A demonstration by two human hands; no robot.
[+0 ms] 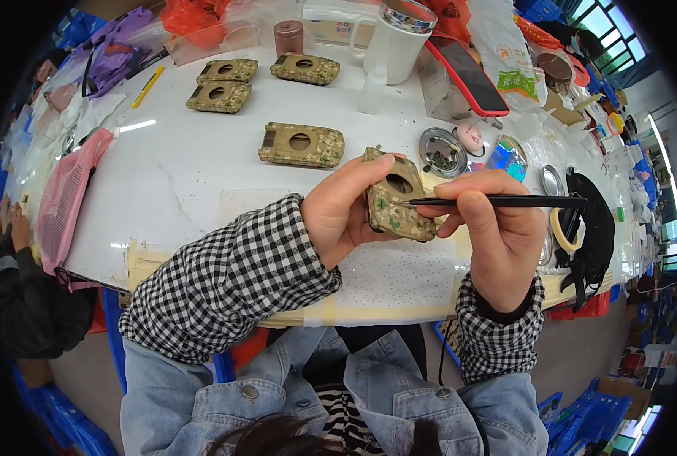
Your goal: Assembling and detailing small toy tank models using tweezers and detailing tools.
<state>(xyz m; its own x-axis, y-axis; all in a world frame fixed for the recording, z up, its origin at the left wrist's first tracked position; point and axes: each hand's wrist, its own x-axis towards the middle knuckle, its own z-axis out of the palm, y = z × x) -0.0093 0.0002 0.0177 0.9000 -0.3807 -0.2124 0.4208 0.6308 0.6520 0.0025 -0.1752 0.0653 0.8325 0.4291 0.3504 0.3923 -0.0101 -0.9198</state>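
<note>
My left hand [344, 207] is closed round the side of a camouflage model tank hull [390, 218], which has a round hole in its top. It holds the hull tilted above the table's near part. In my right hand [503, 232] is a pair of slim black tweezers [528, 201], pinched between thumb and fingers. Their fine tip meets the hull's top just below the hole; whether a small part sits in the tip is too small to tell. Just beyond my hands, a round dish [442, 152] contains small dark green parts.
A similar hull [302, 144] lies left of my hands, with several more farther back. A white mug [391, 42], a red-cased phone [467, 76] and a pink tin [289, 36] stand behind. At left are a pink mesh pouch [72, 201] and yellow pen [148, 87]; scissors [566, 229] lie right.
</note>
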